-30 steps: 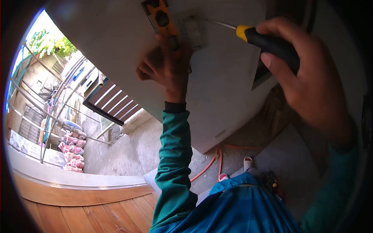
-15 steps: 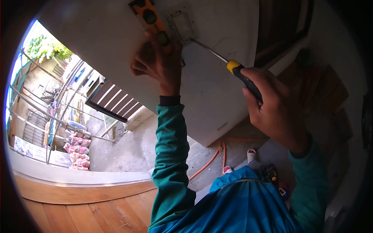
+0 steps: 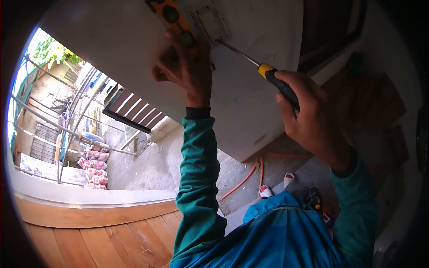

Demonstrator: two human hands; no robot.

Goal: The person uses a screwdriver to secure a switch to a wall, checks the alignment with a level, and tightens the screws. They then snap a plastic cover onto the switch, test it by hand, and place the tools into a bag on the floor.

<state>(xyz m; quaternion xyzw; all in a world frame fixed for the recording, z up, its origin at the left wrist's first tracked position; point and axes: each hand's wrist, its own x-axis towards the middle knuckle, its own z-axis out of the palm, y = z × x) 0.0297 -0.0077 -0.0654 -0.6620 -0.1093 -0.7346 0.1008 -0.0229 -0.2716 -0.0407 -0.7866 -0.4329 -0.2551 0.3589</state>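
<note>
An orange spirit level (image 3: pixel 175 21) with dark round openings lies tilted against the pale wall (image 3: pixel 250 98). My left hand (image 3: pixel 190 71) is closed around its lower end, the wrist pointing down. In my right hand (image 3: pixel 310 111) is a screwdriver (image 3: pixel 268 73) with a black and yellow handle, the fingers wrapped round the grip. Its shaft slants up and left, and the tip is at the lower edge of a rectangular box opening (image 3: pixel 210 24) in the wall. That opening sits just right of the level, with marks drawn around it.
An orange hose (image 3: pixel 241 182) runs along the floor below. At left are wooden boards (image 3: pixel 89 243), a slatted panel (image 3: pixel 134 109), poles (image 3: pixel 53 123) and stacked sacks (image 3: pixel 94 163) outside. A dark window frame (image 3: pixel 330 40) is at upper right.
The view has shifted slightly, so the opening and level appear a little higher. Both hands keep their holds, and the screwdriver tip stays at the opening's lower edge.
</note>
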